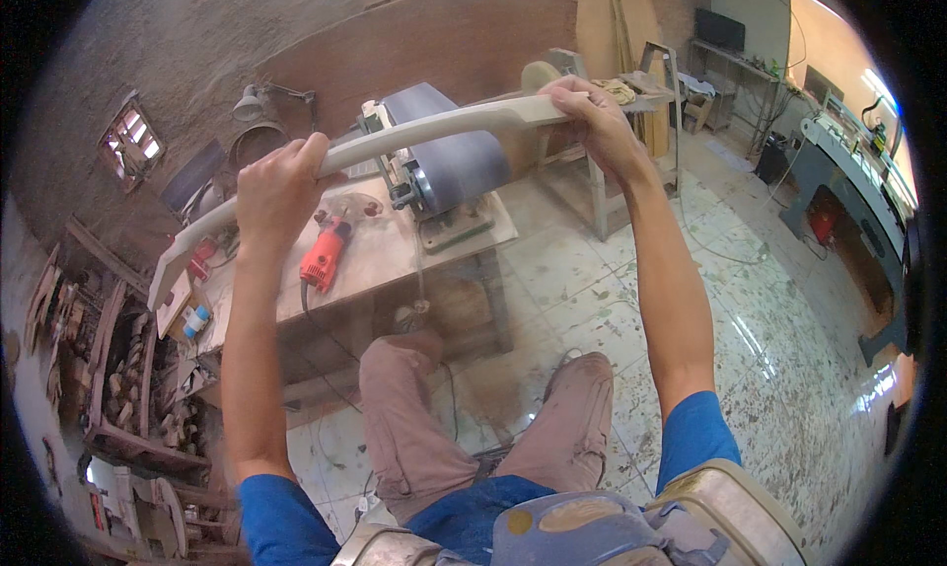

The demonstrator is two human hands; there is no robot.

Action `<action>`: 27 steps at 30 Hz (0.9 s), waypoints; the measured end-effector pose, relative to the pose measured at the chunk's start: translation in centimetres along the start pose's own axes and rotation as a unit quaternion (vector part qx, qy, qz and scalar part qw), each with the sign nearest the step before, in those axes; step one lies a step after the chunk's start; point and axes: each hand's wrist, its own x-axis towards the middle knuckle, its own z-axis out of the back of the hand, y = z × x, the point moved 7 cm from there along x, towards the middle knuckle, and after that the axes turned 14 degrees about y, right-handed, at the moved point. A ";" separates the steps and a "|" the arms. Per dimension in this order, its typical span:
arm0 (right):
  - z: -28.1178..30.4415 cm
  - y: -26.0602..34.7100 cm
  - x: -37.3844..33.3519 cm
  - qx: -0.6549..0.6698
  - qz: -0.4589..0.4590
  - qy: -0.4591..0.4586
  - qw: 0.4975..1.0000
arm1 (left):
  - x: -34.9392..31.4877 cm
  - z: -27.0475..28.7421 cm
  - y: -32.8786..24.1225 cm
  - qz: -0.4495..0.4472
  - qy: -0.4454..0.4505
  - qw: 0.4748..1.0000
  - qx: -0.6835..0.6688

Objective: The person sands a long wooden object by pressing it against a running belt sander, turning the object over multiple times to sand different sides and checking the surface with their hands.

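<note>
A long, pale, curved wooden piece [434, 130] stretches across the view, held by both hands. My left hand [279, 186] is wrapped round it left of its middle, and a bent end sticks out beyond the fist to the lower left. At the other end my right hand [600, 124] grips it, thumb on top. Just behind the wood is a belt sander with a wide grey belt [464, 166]; I cannot tell whether the two touch. On the workbench [380, 270], a red corded power tool [324, 258] lies below and right of my left hand.
A clamp lamp [249, 104] rises behind the bench. Shelves [138, 443] of wood scraps fill the left side. A blue-and-white roll-shaped item [197, 319] sits at the bench's left end. Cables cross the tiled floor [681, 314]. A long machine [853, 186] stands far right.
</note>
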 end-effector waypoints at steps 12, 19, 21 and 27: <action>1.4 -4.4 2.1 -0.036 -0.040 0.028 0.998 | -1.3 -4.8 -0.5 -0.020 0.036 0.997 -0.068; 2.5 -5.8 2.7 -0.052 -0.040 0.028 0.997 | -1.3 -5.5 -0.5 -0.018 0.034 0.996 -0.084; 2.8 -6.1 2.7 -0.042 -0.036 0.027 0.998 | -1.3 -5.5 -0.7 -0.011 0.045 0.995 -0.084; 2.8 -5.3 2.5 -0.060 -0.019 0.015 0.998 | -1.1 -5.0 -1.0 -0.009 0.044 0.995 -0.094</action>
